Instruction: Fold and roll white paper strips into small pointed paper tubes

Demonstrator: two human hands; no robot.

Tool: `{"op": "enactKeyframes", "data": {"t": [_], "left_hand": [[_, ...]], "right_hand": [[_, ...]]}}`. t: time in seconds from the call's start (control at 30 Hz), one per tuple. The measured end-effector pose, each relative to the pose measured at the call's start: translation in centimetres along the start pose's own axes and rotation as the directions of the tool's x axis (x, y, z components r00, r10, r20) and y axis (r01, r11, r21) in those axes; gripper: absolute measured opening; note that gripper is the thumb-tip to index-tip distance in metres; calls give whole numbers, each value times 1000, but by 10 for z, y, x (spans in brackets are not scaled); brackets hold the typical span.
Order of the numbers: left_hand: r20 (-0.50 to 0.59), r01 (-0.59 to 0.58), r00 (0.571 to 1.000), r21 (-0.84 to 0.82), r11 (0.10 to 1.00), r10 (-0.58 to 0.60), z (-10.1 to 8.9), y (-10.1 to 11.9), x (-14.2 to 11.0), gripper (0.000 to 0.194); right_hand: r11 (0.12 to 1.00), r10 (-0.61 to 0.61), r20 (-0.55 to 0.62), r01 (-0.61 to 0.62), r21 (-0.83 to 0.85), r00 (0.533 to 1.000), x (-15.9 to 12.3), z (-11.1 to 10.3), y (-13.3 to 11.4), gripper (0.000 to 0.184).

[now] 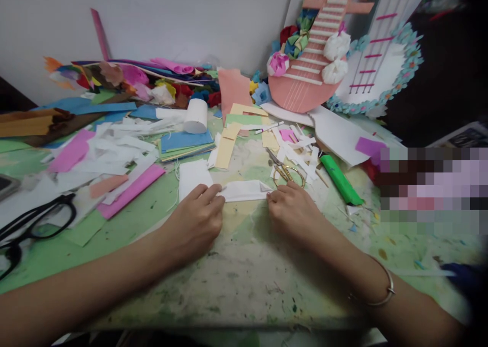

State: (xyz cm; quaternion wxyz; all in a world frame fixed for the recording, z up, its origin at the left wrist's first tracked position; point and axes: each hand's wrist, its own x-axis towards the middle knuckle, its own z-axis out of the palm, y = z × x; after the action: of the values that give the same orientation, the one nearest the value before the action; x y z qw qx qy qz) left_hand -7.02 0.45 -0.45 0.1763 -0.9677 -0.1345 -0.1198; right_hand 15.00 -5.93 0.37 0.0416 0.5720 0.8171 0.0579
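Note:
Between my two hands lies a folded strip of white paper (246, 191), low over the table. My left hand (204, 214) is closed on its left end, fingertips bent down. At the strip's right end, near a small folded corner, my right hand (290, 207) pinches it. Just beyond my left hand a white paper sheet (193, 176) lies flat. Gold-handled scissors (287, 171) rest just past my right hand, blades pointing away to the left. A bangle circles my right forearm.
A green roll (340, 179) lies to the right, beside white paper scraps (297, 151). Black glasses (49, 217) and heaped paper strips (114, 153) fill the left. Behind stand paper guitars (312, 77), a white paper tube (196, 115) and coloured paper flowers. A blurred person is at the right.

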Motion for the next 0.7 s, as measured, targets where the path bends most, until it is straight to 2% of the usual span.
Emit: {"op": "enactKeyframes", "data": {"t": [0.17,0.27,0.37,0.43,0.47,0.5,0.57,0.6,0.7], "left_hand": [[5,-15,1000,-42,999,15,0,-3,2,15],[-117,-17,993,-254,967,-13,4,-11,3,17],[-296,-1,941,-489,872,-165,11,-25,8,17],[-324,61,900,-568,821,-291,14,-35,19,15],[-267,101,907,-615,782,-327,15,-39,28,15],[-175,125,934,-658,743,-313,16,-42,39,16],[-7,151,974,-724,673,-226,19,-45,65,19],[95,176,983,-750,637,-159,21,-45,79,20],[203,178,979,-771,611,-28,29,-44,114,13]], "right_hand": [[1000,9,-59,-7,28,998,-1,4,2,19],[996,43,-92,-36,76,995,-2,4,5,19],[969,173,-180,-135,208,968,-5,3,14,23],[935,274,-298,-180,307,914,-6,3,23,24],[922,312,-358,-189,338,880,-6,4,27,24],[912,342,-402,-197,359,849,-7,4,31,25],[900,379,-442,-212,381,813,-7,6,37,25],[896,390,-442,-221,386,808,-7,6,39,25],[893,392,-418,-231,386,820,-7,5,40,26]]}}
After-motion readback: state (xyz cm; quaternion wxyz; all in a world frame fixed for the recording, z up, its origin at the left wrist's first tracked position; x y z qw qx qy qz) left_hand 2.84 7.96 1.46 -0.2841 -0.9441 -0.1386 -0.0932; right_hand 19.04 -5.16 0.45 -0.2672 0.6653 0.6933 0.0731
